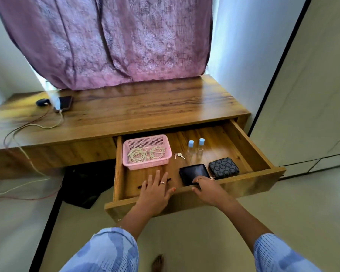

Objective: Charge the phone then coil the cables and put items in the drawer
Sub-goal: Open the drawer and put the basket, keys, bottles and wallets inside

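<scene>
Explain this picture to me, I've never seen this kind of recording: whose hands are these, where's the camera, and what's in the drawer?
There is no machine: a person wears a wide-angle camera on the head, looking down at their own hands. The open wooden drawer holds a pink basket of coiled white cables, keys, two small blue-capped bottles, a black wallet and a patterned pouch. The left hand reaches flat over the drawer front, holding nothing. The right hand touches the wallet's near edge. On the desk, a phone lies plugged into a charging cable.

Pink basket [145, 163], black wallet [192, 171], grey patterned purse [223, 167], mauve curtain [114, 40]
</scene>
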